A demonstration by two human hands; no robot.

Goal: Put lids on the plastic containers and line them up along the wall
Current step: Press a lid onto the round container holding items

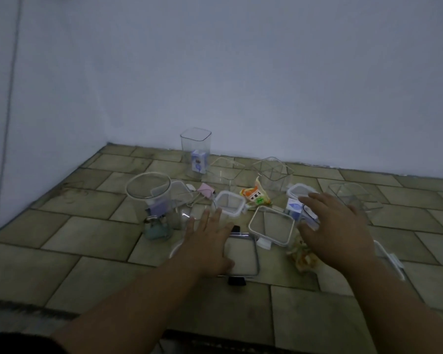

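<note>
- Both hands were spread wide, holding nothing: left hand (207, 238) over a flat clear black-clipped lid (243, 256).
- Right hand (339, 226) hovered at three o'clock of a square white-rimmed clear lid (271, 225).

- Containers (196, 149): clear, glossy plastic.
- Lids (271, 225): clear plastic with whitish rims.
- Floor (62, 251): matt, worn stone-like tiles.
- Wall (215, 72): smooth and matt.
- Packet (255, 195): shiny printed wrapper.

- Wall (241, 72): pale bluish-white.
- Floor (87, 238): olive-tan tiles, dark joints, staggered like brickwork.
- Containers (196, 149): clear.
- Snack packet (255, 194): orange-yellow, green patch.
- Clip (206, 190): pink.
</note>
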